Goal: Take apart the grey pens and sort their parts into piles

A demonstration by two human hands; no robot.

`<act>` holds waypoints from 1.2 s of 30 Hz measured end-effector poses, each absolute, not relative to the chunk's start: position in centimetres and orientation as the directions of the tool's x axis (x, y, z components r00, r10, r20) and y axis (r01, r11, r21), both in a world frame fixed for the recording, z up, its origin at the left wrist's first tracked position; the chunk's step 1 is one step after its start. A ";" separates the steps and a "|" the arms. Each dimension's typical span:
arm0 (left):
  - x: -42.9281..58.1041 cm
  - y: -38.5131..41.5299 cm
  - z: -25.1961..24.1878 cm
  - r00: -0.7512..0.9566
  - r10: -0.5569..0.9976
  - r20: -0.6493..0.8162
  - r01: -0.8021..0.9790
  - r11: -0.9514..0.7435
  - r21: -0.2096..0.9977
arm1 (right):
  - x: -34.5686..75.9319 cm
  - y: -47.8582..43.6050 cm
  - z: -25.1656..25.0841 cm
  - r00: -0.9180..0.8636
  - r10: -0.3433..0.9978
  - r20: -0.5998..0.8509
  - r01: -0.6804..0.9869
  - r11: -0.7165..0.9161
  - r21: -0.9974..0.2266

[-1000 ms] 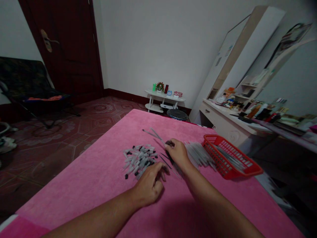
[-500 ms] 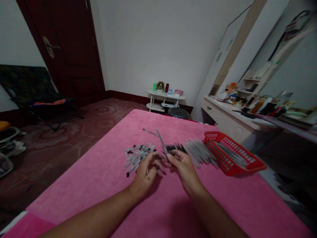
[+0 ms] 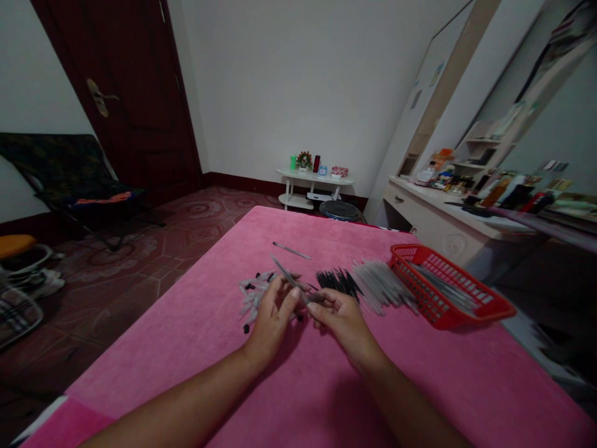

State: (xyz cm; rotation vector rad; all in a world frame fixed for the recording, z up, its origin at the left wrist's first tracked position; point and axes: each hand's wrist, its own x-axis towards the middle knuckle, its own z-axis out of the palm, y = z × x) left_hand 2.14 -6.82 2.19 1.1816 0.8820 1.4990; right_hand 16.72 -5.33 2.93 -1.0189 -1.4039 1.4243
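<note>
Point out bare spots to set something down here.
Bare: pink cloth along the left edge, the near strip right of the right hand, and beyond the lone grey pen. Crowded: the middle, from small grey caps past black refills to the red plastic basket.

Plain pink is covering the bench [image 3: 163, 361]. A red gridded basket [image 3: 415, 289] is showing right, and grey-and-black caps [image 3: 254, 292] left.

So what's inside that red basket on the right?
A bundle of thin grey sticks, probably pens, lies lengthwise in the red basket. They cover much of its floor, and the near wall hides the lower part, so anything beneath them cannot be seen.
</note>
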 end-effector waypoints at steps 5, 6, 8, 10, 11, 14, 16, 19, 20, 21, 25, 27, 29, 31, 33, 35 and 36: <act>1.9 -6.3 2.8 -0.005 0.977 0.213 -0.322 -0.203 0.925 | 16.5 -5.3 2.3 -0.354 0.935 0.002 -0.012 -0.002 -1.000; 1.8 -6.2 2.8 0.006 0.977 0.214 -0.330 -0.200 0.923 | 16.5 -5.3 2.2 -0.368 0.930 0.004 -0.007 0.001 -1.000; 1.7 -6.2 3.0 0.014 0.976 0.218 -0.343 -0.200 0.918 | 16.5 -5.3 2.3 -0.386 0.922 0.006 0.004 0.008 -1.000; 1.7 -6.1 3.1 0.024 0.977 0.213 -0.368 -0.190 0.910 | 16.6 -5.3 2.4 -0.404 0.915 -0.011 0.020 -0.003 -1.000; 1.7 -6.1 3.1 0.030 0.978 0.205 -0.385 -0.178 0.906 | 16.6 -5.4 2.5 -0.420 0.907 -0.027 0.029 -0.016 -0.999; 1.6 -6.0 3.2 0.027 0.984 0.174 -0.425 -0.146 0.893 | 16.4 -5.6 2.6 -0.486 0.870 -0.087 0.031 -0.082 -0.996; 1.6 -5.9 3.2 0.012 0.989 0.147 -0.447 -0.126 0.885 | 16.3 -5.7 2.5 -0.514 0.847 -0.137 -0.005 -0.163 -0.987; 1.5 -5.7 2.9 -0.007 0.992 0.122 -0.489 -0.110 0.865 | 16.2 -5.9 2.2 -0.523 0.833 -0.181 -0.070 -0.254 -0.965; 1.5 -5.6 2.8 -0.014 0.993 0.115 -0.503 -0.107 0.858 | 16.2 -5.9 2.2 -0.518 0.837 -0.175 -0.083 -0.253 -0.964; 1.6 -5.6 2.7 -0.022 0.994 0.106 -0.513 -0.102 0.852 | 16.2 -5.8 2.1 -0.508 0.846 -0.164 -0.085 -0.238 -0.967; 1.6 -5.5 2.4 -0.044 0.998 0.039 -0.542 -0.057 0.839 | 16.2 -5.7 2.2 -0.387 0.919 -0.072 0.015 -0.072 -0.997; 1.6 -5.5 2.3 -0.048 0.999 0.016 -0.543 -0.039 0.839 | 16.2 -5.7 2.3 -0.295 0.956 -0.005 0.076 0.018 -0.997; 1.6 -5.4 2.3 -0.058 0.998 0.009 -0.535 -0.039 0.844 | 16.1 -5.7 2.2 -0.263 0.965 0.012 0.087 0.036 -0.996; 1.6 -5.4 2.3 -0.074 0.997 0.016 -0.528 -0.053 0.848 | 15.9 -5.8 2.1 -0.297 0.954 -0.028 0.048 -0.015 -0.999; 1.5 -5.3 2.2 -0.088 0.996 0.023 -0.527 -0.066 0.847 | 15.8 -5.8 2.0 -0.319 0.947 -0.043 0.022 -0.038 -0.999; 1.5 -5.2 2.1 -0.095 0.995 0.021 -0.527 -0.068 0.847 | 15.8 -5.8 1.9 -0.282 0.959 -0.002 0.028 0.006 -1.000; 1.5 -5.2 2.1 -0.095 0.995 0.020 -0.525 -0.067 0.848 | 15.8 -5.7 1.9 -0.255 0.967 0.025 0.035 0.035 -0.999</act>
